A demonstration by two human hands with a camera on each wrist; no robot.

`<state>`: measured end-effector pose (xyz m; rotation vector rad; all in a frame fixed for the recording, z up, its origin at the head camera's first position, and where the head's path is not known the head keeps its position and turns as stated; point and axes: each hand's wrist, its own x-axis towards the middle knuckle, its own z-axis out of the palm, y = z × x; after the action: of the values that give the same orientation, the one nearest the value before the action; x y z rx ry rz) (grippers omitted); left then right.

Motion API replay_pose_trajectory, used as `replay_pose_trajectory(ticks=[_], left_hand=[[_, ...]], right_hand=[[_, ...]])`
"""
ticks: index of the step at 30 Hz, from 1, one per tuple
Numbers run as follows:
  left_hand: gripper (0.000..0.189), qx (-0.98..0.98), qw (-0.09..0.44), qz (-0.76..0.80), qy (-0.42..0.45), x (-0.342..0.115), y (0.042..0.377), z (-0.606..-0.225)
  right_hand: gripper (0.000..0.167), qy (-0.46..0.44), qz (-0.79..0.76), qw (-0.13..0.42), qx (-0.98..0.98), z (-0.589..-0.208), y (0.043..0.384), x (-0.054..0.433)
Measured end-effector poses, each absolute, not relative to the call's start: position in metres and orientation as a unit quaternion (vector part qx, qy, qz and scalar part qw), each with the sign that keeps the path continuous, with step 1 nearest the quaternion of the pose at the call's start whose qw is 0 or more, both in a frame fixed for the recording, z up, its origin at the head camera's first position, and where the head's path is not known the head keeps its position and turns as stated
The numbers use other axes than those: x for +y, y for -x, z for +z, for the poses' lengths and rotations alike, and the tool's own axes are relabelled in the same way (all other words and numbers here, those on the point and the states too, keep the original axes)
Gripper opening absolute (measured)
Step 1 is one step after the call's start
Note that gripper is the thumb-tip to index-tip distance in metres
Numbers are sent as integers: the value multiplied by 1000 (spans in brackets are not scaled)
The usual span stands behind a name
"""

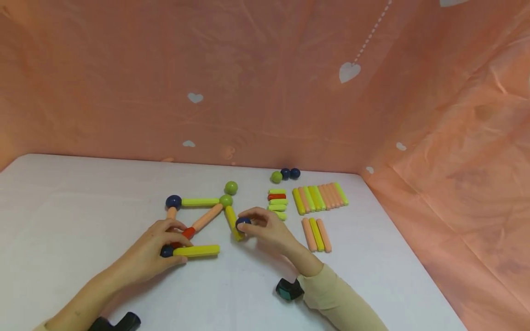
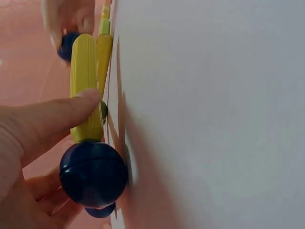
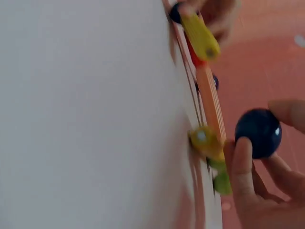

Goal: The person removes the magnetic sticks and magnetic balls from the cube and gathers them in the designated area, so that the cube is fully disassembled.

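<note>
My left hand grips a yellow rod beside the dark blue ball at its end, the thumb along the ribbed rod. Between the thumb and fingertips of my right hand is another dark blue ball, held above the free end of a second yellow rod. That rod runs from a green ball. A lime rod links the green ball to a far blue ball. Diagonally toward my left hand runs a peach rod with a red piece, partly hidden by fingers.
A loose green ball sits behind the frame. Farther right are a green ball with two blue balls, a column of short pieces, a row of long rods and three more rods, all on the white table.
</note>
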<state>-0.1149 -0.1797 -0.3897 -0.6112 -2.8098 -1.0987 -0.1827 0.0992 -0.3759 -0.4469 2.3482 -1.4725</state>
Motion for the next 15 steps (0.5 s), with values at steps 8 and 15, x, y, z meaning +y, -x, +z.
replay_pose_trajectory(ticks=[8, 15], left_hand=[[22, -918, 36, -350, 185, -182, 112, -390], [20, -915, 22, -361, 177, -182, 113, -386]], right_hand=[[38, 80, -548, 50, 831, -373, 233, 91], [37, 14, -532, 20, 847, -370, 270, 81]])
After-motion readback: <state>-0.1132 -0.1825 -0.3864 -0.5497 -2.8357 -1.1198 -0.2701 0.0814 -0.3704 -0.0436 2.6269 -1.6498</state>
